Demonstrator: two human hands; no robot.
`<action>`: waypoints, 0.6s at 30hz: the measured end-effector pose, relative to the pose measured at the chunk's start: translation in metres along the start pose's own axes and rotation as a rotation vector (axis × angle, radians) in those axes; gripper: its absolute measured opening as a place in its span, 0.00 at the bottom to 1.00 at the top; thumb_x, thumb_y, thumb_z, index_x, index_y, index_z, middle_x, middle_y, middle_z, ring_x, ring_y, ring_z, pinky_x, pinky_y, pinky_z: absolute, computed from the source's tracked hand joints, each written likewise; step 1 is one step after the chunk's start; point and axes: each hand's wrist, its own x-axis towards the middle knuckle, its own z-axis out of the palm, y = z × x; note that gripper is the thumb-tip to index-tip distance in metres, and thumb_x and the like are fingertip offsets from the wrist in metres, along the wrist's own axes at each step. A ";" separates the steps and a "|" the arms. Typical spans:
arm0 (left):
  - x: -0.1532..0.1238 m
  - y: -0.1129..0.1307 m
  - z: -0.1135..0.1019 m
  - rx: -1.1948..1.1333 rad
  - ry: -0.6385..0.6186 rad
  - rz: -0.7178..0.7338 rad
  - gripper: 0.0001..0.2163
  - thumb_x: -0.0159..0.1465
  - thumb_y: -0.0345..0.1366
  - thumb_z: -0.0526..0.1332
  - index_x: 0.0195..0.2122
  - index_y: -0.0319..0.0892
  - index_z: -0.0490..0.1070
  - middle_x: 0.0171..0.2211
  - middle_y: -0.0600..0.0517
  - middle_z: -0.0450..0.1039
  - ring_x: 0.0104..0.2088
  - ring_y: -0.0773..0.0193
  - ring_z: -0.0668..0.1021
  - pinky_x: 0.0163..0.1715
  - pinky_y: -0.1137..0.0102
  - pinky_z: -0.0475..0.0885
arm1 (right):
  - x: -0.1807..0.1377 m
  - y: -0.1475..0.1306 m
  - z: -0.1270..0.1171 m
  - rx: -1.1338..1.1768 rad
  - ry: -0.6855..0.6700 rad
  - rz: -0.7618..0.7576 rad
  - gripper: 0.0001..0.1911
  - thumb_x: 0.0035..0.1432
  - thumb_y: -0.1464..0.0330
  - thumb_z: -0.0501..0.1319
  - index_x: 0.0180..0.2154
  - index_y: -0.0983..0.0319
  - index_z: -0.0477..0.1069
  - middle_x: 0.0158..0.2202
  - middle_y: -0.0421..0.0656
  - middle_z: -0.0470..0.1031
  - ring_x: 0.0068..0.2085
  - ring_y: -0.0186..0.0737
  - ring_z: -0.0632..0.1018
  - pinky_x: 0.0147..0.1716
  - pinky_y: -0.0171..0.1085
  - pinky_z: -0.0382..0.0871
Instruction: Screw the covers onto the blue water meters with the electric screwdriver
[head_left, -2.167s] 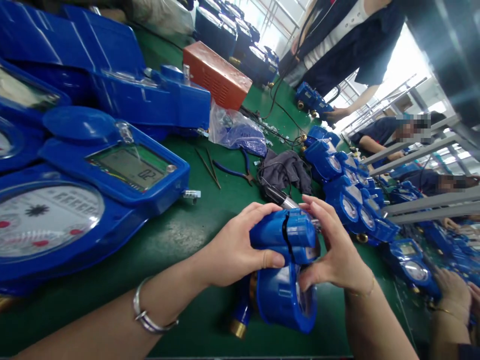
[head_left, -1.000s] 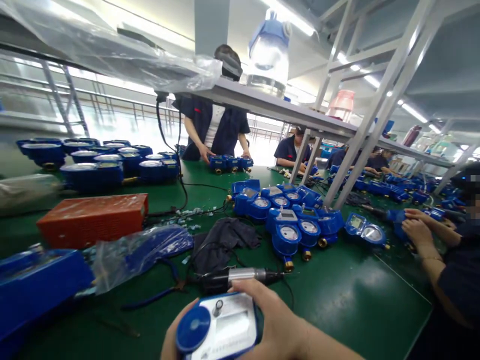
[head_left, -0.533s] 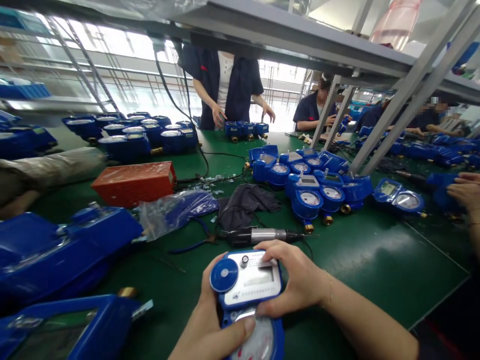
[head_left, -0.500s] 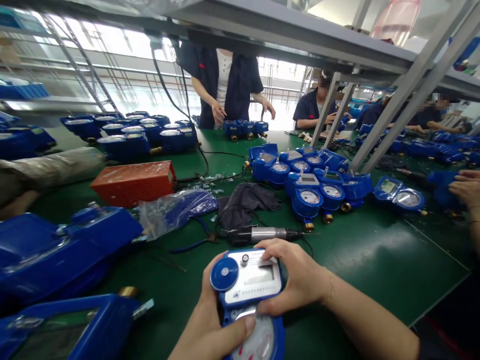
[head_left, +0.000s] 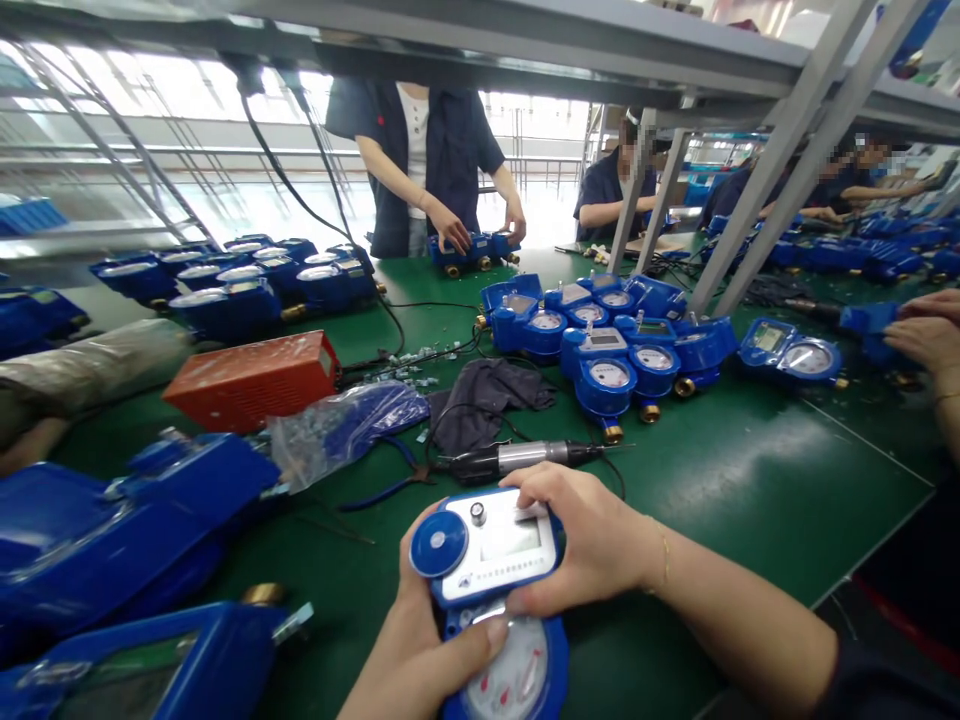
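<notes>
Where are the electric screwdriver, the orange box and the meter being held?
electric screwdriver [head_left: 525, 457], head view, on its silver barrel.
orange box [head_left: 251, 380], head view, on its front face.
meter [head_left: 495, 555], head view, on its white panel.

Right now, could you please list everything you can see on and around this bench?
water meter: one, blue with white face, held in both hands.
electric screwdriver: one, black and silver, lying just beyond the held meter.
cloth: one, dark grey, mid-table.
plastic bag: one, clear with blue parts, left of the cloth.
box: one, orange-red, left.
meter cluster: several, blue, centre-right.
table: green.
co-worker: standing at the far edge.
left hand: under the meter.
right hand: on its display.
</notes>
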 end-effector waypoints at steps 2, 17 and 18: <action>0.002 -0.002 -0.001 -0.010 0.012 0.003 0.46 0.47 0.43 0.73 0.63 0.52 0.46 0.54 0.47 0.70 0.53 0.44 0.73 0.53 0.55 0.70 | 0.001 0.000 0.000 -0.004 -0.003 0.064 0.40 0.39 0.46 0.68 0.48 0.61 0.61 0.42 0.49 0.73 0.41 0.48 0.77 0.41 0.46 0.72; 0.001 0.009 -0.045 0.457 0.283 0.208 0.47 0.58 0.46 0.67 0.67 0.55 0.29 0.69 0.46 0.33 0.68 0.49 0.45 0.64 0.51 0.48 | -0.021 -0.010 0.048 0.281 0.005 0.440 0.63 0.37 0.44 0.70 0.65 0.67 0.45 0.63 0.59 0.53 0.64 0.56 0.56 0.63 0.57 0.51; 0.003 0.018 -0.049 0.651 0.233 0.289 0.46 0.58 0.47 0.66 0.67 0.53 0.33 0.69 0.47 0.29 0.68 0.51 0.40 0.65 0.52 0.44 | -0.018 -0.011 0.048 0.268 0.008 0.431 0.62 0.37 0.44 0.70 0.65 0.67 0.46 0.63 0.59 0.53 0.64 0.56 0.56 0.64 0.57 0.50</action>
